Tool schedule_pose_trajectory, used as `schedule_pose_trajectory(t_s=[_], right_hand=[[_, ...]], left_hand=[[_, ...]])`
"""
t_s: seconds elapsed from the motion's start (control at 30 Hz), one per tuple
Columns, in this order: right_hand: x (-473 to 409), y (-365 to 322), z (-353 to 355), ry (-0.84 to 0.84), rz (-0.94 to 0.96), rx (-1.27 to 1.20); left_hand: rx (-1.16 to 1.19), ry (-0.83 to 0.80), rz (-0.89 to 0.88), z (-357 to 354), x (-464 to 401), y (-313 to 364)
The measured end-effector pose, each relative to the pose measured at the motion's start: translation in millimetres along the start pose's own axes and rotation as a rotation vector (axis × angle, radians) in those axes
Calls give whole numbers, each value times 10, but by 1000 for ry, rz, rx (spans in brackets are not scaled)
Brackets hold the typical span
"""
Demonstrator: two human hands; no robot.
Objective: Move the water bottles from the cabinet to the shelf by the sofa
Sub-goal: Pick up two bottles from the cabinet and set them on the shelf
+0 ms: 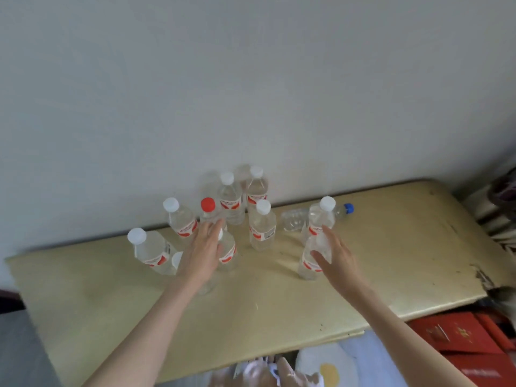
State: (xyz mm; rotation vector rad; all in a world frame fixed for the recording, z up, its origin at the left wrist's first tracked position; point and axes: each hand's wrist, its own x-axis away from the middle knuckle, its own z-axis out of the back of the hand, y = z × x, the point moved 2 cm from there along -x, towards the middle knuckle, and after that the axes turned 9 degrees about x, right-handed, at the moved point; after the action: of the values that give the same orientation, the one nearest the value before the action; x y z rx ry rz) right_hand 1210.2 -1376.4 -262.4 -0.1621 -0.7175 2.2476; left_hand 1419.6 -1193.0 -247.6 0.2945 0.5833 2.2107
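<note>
I see the water bottles (pixel 262 224) clustered upright on the cabinet top (pixel 111 289) by the wall (one lies flat behind). My left hand (pixel 202 251) hides a bottle's top; whether it grips, I cannot tell. My right hand (pixel 333 255), fingers spread, half-covers a nearer bottle (pixel 308 263).

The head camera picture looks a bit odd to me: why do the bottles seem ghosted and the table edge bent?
Head view: motion blur smears the bottles, with faint doubles behind the two back bottles; both hands, left hand and right hand, are soft-edged. The wide lens bows the yellow tabletop. Lighting is soft and even, shadows weak, no harsh glare.
</note>
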Motion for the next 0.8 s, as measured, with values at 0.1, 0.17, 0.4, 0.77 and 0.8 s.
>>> schedule_pose_trajectory(t_s=[0.1,0.17,0.4,0.77,0.8], right_hand=[[41,69,-43,48,-57,-43],[41,102,-53,88,-92,-65],[138,87,-156,267,-271,-153],[800,180,-146,427,-497,-470],[928,178,-111,437,-520,-504]], left_hand=[[16,20,15,-21,-88,-29],[60,23,13,-43,-111,-25],[232,-57,-126,-210,17,66],[547,-140,-329,-132,103,425],[631,-174,-323,-133,145,524]])
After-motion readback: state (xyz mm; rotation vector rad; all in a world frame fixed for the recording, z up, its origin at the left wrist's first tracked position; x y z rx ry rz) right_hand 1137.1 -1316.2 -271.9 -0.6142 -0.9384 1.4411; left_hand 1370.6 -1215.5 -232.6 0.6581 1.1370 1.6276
